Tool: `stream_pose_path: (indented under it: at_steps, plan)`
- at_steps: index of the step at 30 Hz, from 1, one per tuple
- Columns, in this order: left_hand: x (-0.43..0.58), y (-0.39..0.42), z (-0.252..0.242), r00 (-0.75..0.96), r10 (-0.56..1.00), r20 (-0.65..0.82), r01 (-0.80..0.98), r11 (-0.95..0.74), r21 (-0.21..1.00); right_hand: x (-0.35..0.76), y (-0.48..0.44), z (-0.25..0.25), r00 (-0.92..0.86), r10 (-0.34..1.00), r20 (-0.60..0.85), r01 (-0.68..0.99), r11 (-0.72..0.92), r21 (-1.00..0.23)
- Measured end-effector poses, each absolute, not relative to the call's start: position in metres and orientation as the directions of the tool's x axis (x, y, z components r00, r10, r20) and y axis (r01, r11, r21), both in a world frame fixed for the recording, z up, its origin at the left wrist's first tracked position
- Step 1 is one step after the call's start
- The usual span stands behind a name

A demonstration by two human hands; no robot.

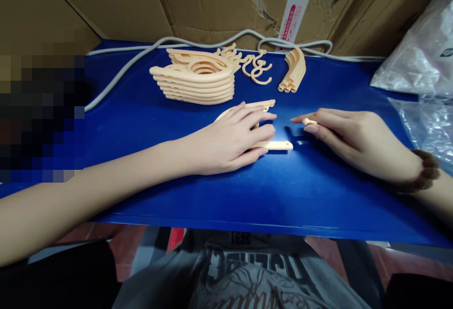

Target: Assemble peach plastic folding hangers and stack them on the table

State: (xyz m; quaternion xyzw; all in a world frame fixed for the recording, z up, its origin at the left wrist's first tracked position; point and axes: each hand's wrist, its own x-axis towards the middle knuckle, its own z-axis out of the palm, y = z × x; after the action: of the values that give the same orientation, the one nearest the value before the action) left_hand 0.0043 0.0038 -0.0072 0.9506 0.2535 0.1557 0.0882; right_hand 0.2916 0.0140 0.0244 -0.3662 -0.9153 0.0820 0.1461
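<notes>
Two hands over table [247,196]: left hand [231,139] flat, fingers spread, on hanger part [279,145]; right hand [354,137] pinches peg [309,121]. Stack [198,80] at 11 o'clock of the left hand.

smooth glossy blue tabletop [141,125] in front, backed by worn brown cardboard boxes [212,2] stacked like a wall. pale grey cable [116,70] looping along the far edge. crinkled clear plastic bags [421,63] at right. reddish floor [389,257] below.

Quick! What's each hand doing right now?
Left hand: open, lying flat on the peach hanger piece on the blue table.
Right hand: pinched shut on a small peach part.
</notes>
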Motion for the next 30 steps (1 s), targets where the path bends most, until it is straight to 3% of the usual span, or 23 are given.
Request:
stream_pose_path:
  at_steps: [9,15,21,30]
  plan:
    - [0.003,0.011,-0.006,0.792,0.526,0.310,0.444,-0.844,0.299,0.288,0.018,0.024,-0.615,0.754,0.231,0.679,0.655,-0.332]
    - [0.004,0.010,-0.007,0.778,0.535,0.330,0.457,-0.842,0.288,0.284,0.011,0.024,-0.565,0.817,0.115,0.743,0.564,-0.360]
    - [0.005,0.009,-0.007,0.772,0.557,0.305,0.473,-0.825,0.309,0.284,0.009,0.025,-0.622,0.775,0.116,0.730,0.627,-0.273]
    - [0.006,0.009,-0.005,0.769,0.565,0.299,0.471,-0.817,0.333,0.287,0.017,0.023,-0.676,0.718,0.165,0.668,0.692,-0.275]
